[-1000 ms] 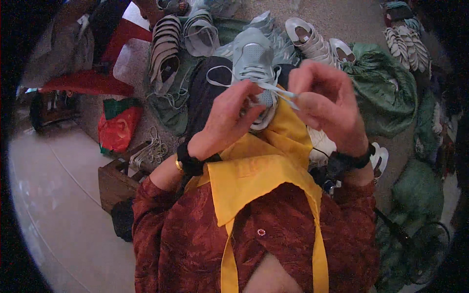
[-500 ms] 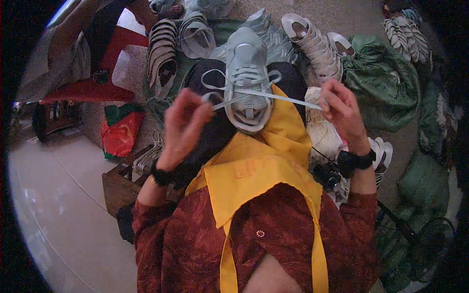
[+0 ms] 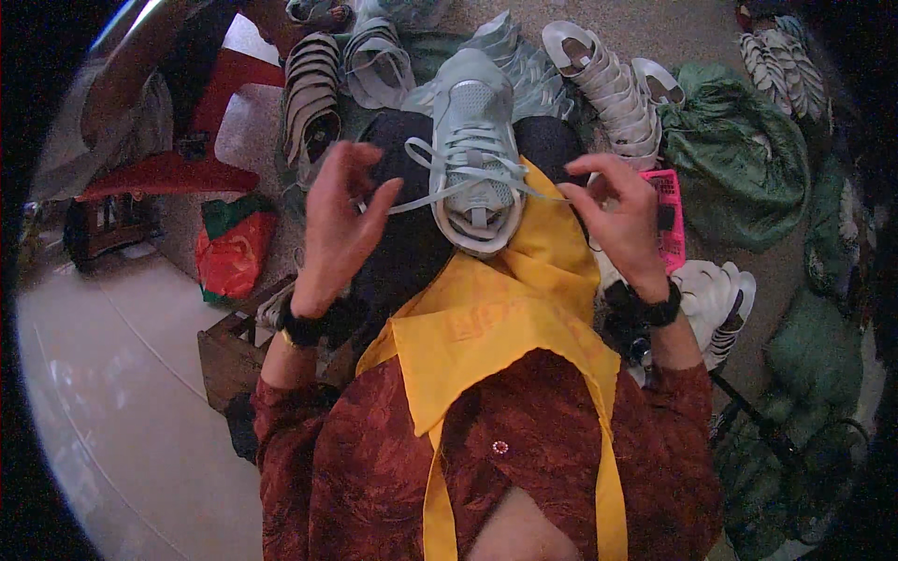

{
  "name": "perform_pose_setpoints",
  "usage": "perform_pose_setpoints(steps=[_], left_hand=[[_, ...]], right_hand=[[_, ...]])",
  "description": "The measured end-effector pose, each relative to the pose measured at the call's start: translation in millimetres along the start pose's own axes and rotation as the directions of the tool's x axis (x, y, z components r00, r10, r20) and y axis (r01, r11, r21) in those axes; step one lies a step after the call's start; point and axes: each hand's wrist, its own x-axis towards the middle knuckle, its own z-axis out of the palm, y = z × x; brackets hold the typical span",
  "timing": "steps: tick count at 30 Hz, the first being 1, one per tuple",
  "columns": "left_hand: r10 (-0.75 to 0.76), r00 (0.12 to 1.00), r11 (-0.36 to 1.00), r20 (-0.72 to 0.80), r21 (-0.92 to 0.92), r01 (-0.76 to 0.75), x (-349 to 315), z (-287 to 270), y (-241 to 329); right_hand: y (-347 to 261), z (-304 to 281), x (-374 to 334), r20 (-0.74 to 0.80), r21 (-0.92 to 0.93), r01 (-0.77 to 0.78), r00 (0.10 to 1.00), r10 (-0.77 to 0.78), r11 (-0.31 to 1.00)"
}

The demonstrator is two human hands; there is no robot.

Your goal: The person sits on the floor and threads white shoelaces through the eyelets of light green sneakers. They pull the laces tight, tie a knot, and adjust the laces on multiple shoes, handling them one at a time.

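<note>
A pale grey-green lace-up sneaker rests across my dark-trousered lap, toe pointing away and heel towards me. Its pale laces cross over the tongue, with one loop standing out on the left side. To the left of the shoe, my left hand has its thumb and fingers apart, and a lace end trails close to its thumb. My right hand is right of the shoe with thumb and forefinger apart. The other lace end reaches its thumb tip; its remaining fingers are curled and partly hidden.
A yellow apron covers my front. Nested rows of white shoe uppers lie beyond, beside a green sack. A pink plastic basket sits right of my right hand, a red-and-green bag at left near a wooden stool.
My right hand has come inwards to the left and its pinch on the lace has loosened. The lace loop on the shoe's right side no longer shows. My left hand's fingers have spread.
</note>
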Motion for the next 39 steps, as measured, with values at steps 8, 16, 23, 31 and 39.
perform_pose_setpoints(steps=[8, 16, 23, 31, 39], left_hand=[[-0.006, 0.987, 0.994, 0.158, -0.103, 0.023, 33.6, 31.8, 1.7], [-0.1, 0.974, 0.99, 0.205, -0.079, 0.118, 36.7, 34.0, -2.5], [-0.068, 0.97, 0.976, 0.232, -0.186, 0.113, 34.4, 36.3, -23.8], [-0.034, 0.886, 0.723, 0.462, -0.601, 0.341, 30.6, 17.0, -7.9], [-0.006, 0.901, 0.807, 0.434, -0.53, 0.26, 31.9, 10.6, -29.9]], right_hand=[[-20.8, 39.4, 31.1, 0.1, -0.041, 0.18, 0.979, -0.175, 0.983], [-16.4, 35.4, 38.1, 0.109, -0.009, 0.175, 0.979, -0.173, 0.985], [-12.0, 33.8, 39.9, 0.153, 0.055, -0.038, 0.988, 0.029, 0.998], [-3.9, 35.8, 49.0, 0.432, 0.653, -0.423, 0.889, 0.151, 0.628], [-1.1, 22.5, 29.8, 0.318, 0.323, -0.408, 0.897, 0.308, 0.854]])
